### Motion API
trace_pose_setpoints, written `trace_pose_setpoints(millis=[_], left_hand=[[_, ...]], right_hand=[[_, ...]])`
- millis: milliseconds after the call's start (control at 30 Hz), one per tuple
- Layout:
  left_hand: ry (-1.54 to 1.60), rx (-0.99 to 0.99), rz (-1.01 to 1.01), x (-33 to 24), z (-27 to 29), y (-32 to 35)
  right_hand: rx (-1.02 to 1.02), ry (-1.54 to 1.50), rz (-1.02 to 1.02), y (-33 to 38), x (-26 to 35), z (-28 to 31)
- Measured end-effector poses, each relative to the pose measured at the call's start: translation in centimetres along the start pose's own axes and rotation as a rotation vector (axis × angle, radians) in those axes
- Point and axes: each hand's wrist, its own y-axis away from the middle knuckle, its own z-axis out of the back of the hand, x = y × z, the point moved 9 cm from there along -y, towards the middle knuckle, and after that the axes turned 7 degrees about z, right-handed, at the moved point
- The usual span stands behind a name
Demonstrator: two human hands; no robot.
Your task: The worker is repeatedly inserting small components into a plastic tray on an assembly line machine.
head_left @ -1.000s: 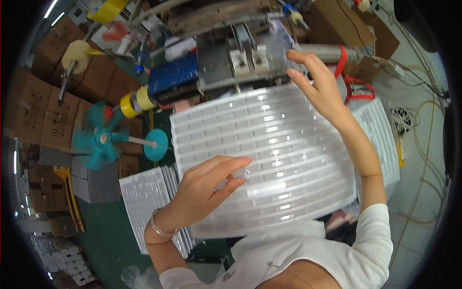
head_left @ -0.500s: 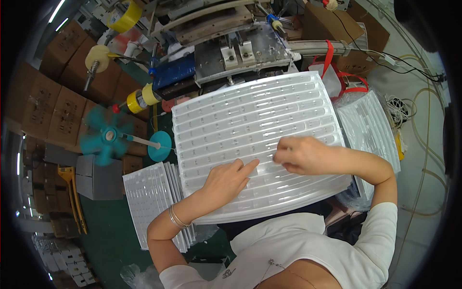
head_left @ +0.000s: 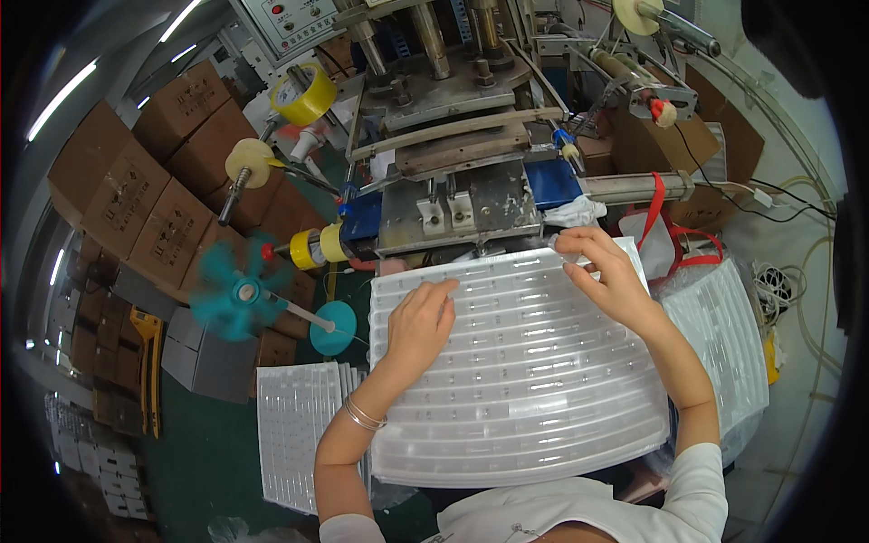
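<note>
"Where are the hands placed?"

"Both are held over a white ribbed plastic tray (head_left: 516, 389), which is spread across the centre. The left hand (head_left: 418, 319) is laid palm down on its far left part, thumb and forefinger parted. The right hand (head_left: 608, 279) is raised at the far right corner, its fingers curled and only a narrow gap left between thumb and forefinger. Whether anything is gripped there cannot be told."

"What is found around the tray?"

"Just beyond its far edge, a metal plate (head_left: 507, 195) is seen, with two pale brackets (head_left: 463, 215) mounted on it. To the left, a teal fan (head_left: 244, 291) is stood near brown cardboard boxes (head_left: 163, 222). More ribbed trays (head_left: 294, 434) are stacked at the lower left."
</note>
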Motion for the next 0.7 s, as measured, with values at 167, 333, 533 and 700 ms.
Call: trace_pose_setpoints(millis=[167, 333, 533, 700], left_hand=[[-0.199, -0.266, -0.014, -1.2, 1.5, -8.1], [-0.461, -0.123, -0.016, -0.8, -2.1, -15.2], [-0.141, -0.196, -0.221, -4.7, 1.8, -9.2], [0.018, 0.052, -0.292, -7.1, 2.1, -1.9]], right_hand=[[-0.056, -0.017, 0.012, -3.7, 0.2, -0.5], [-0.192, 0.143, 0.121, -8.5, -2.0, -1.2], [-0.307, 0.550, 0.370, -12.0, -0.1, -3.6], [-0.201, 0.761, 0.330, -13.5, -3.0, -5.4]])
